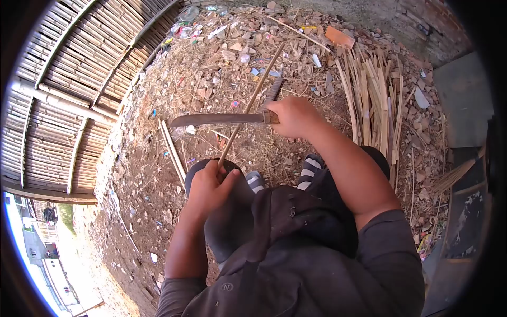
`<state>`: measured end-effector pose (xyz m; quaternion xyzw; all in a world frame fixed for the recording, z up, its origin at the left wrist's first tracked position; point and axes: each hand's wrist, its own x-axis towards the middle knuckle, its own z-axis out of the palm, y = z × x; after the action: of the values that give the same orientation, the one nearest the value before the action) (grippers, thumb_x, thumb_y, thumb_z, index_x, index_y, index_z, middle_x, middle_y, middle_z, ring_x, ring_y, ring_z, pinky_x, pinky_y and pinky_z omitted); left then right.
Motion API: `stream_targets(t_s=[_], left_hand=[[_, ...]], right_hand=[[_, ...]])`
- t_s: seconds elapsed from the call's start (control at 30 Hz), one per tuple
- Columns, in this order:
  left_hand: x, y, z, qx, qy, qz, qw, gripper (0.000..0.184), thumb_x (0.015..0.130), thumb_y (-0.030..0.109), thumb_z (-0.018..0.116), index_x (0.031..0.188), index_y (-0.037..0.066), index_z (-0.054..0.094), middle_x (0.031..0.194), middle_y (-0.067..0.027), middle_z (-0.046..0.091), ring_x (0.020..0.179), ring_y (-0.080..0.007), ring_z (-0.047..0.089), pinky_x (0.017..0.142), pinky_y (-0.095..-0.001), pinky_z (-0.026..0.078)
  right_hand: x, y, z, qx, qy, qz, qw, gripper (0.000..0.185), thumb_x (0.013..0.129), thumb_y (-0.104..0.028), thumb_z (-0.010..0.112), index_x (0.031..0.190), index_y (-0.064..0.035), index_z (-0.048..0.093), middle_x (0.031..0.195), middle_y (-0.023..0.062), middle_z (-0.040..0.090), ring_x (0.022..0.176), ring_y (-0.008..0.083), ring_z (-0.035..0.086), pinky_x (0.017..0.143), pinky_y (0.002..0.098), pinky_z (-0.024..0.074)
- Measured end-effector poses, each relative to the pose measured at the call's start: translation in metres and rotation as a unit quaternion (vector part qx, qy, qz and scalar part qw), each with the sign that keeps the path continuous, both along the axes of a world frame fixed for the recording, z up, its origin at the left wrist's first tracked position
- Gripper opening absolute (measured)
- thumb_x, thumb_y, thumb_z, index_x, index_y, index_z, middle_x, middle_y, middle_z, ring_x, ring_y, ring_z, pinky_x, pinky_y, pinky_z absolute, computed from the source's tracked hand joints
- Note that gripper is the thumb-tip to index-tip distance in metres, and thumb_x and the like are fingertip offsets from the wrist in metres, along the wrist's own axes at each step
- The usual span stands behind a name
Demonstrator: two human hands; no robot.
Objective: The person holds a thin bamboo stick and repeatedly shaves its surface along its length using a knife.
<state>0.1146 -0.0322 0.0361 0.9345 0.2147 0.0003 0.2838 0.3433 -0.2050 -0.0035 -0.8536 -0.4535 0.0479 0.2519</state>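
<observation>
The knife [219, 119] has a long, dull grey-brown blade, gently curved and narrowing to a point, with a lighter brown piece where it meets the grip. The right hand [296, 117] is closed around that grip, holding the blade nearly level above the ground [140, 211], its tip toward the ground's left edge. The wooden strip [259, 87] is slim, straight and tan, darker along parts of its length. The left hand [208, 185] grips its lower end beside the left knee, and the strip slants up toward the ground's far edge. Blade and strip cross in view; whether they touch cannot be told. Just beyond the right hand is a dark, ridged, handle-like piece [273, 90], partly hidden.

The ground is brown earth, strewn with straw, stone chips and bright scraps of litter. Pale split strips [369, 95] lie in a loose bundle toward its right edge, with an orange slab [339, 37] near their far ends. Two more light strips [173, 150] lie left of the left knee. A slatted wall [68, 53] of thin canes borders the left edge, a rough wall [369, 16] the far edge, and a grey panel [462, 100] the right. Strong sunlight washes out the near left corner.
</observation>
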Motion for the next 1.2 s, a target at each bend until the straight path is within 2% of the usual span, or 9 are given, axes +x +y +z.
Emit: stream_targets(t_s=[0.07,0.27,0.37,0.57,0.67,0.87,0.97,1.1,1.2], left_hand=[[-0.005,0.004,-0.011,0.029,-0.006,0.002,1.000,0.042,0.087,0.038,0.075,0.085,0.000,0.056,0.063,-0.0129,0.060,0.058,-0.0280,0.061,0.056,-0.0394,0.046],[-0.010,0.002,-0.022,0.027,-0.034,0.025,0.999,0.043,0.087,0.040,0.075,0.087,0.001,0.057,0.063,-0.0124,0.059,0.058,-0.0304,0.061,0.057,-0.0412,0.047],[-0.008,0.002,-0.024,0.036,-0.037,0.030,0.998,0.040,0.086,0.038,0.076,0.086,0.003,0.057,0.064,-0.0109,0.058,0.059,-0.0292,0.061,0.058,-0.0416,0.047],[-0.008,-0.002,-0.028,0.071,-0.007,0.002,0.997,0.042,0.087,0.039,0.074,0.091,0.002,0.057,0.075,-0.0171,0.063,0.072,-0.0355,0.065,0.065,-0.0452,0.050],[-0.007,-0.005,-0.027,0.080,-0.028,0.005,0.996,0.040,0.088,0.038,0.073,0.092,0.002,0.058,0.074,-0.0173,0.063,0.071,-0.0371,0.065,0.065,-0.0462,0.050],[-0.014,-0.002,-0.035,0.095,-0.080,0.001,0.992,0.040,0.087,0.040,0.074,0.089,0.003,0.058,0.067,-0.0144,0.062,0.064,-0.0353,0.064,0.061,-0.0460,0.049],[-0.009,0.001,-0.036,0.091,-0.072,-0.011,0.993,0.040,0.087,0.040,0.074,0.088,0.003,0.058,0.067,-0.0139,0.061,0.061,-0.0342,0.063,0.059,-0.0453,0.049],[-0.007,-0.001,-0.026,0.072,-0.025,0.015,0.997,0.041,0.087,0.039,0.074,0.090,0.002,0.058,0.070,-0.0163,0.062,0.066,-0.0353,0.065,0.062,-0.0446,0.050],[-0.017,-0.004,-0.035,0.072,-0.045,0.004,0.996,0.041,0.087,0.039,0.075,0.088,0.002,0.057,0.066,-0.0140,0.061,0.062,-0.0329,0.063,0.059,-0.0439,0.049]], right_hand=[[0.011,0.004,-0.022,0.041,0.066,-0.030,0.997,0.020,0.075,-0.022,0.067,0.093,-0.0125,0.066,0.080,0.0158,0.069,0.082,0.0377,0.070,0.074,0.0510,0.0550],[-0.014,0.009,0.008,-0.057,0.017,0.010,0.998,0.023,0.075,-0.021,0.067,0.096,-0.0118,0.069,0.085,0.0170,0.070,0.085,0.0377,0.070,0.076,0.0499,0.0553],[0.019,0.008,-0.025,0.023,0.108,-0.059,0.992,0.023,0.076,-0.022,0.067,0.097,-0.0116,0.069,0.085,0.0174,0.070,0.085,0.0380,0.069,0.075,0.0498,0.0551],[-0.008,0.006,-0.002,-0.068,0.015,-0.008,0.998,0.020,0.075,-0.022,0.068,0.090,-0.0086,0.069,0.083,0.0175,0.069,0.084,0.0383,0.068,0.074,0.0489,0.0543],[0.011,0.007,-0.017,-0.014,0.112,-0.014,0.994,0.018,0.075,-0.022,0.067,0.086,-0.0081,0.069,0.083,0.0174,0.069,0.083,0.0381,0.068,0.073,0.0492,0.0543],[-0.004,0.007,-0.001,-0.032,0.066,-0.004,0.997,0.019,0.074,-0.023,0.067,0.086,-0.0075,0.068,0.081,0.0178,0.069,0.082,0.0386,0.068,0.073,0.0493,0.0536],[0.022,0.007,-0.034,-0.001,0.122,-0.014,0.992,0.019,0.074,-0.023,0.067,0.086,-0.0082,0.068,0.081,0.0170,0.069,0.081,0.0390,0.068,0.073,0.0488,0.0534],[-0.008,0.007,-0.003,-0.017,0.079,-0.025,0.996,0.019,0.075,-0.023,0.067,0.087,-0.0080,0.068,0.083,0.0179,0.069,0.081,0.0379,0.068,0.072,0.0483,0.0530],[0.017,0.000,-0.017,-0.014,0.157,0.005,0.988,0.021,0.075,-0.022,0.066,0.090,-0.0076,0.068,0.086,0.0192,0.069,0.084,0.0378,0.068,0.074,0.0480,0.0534]])
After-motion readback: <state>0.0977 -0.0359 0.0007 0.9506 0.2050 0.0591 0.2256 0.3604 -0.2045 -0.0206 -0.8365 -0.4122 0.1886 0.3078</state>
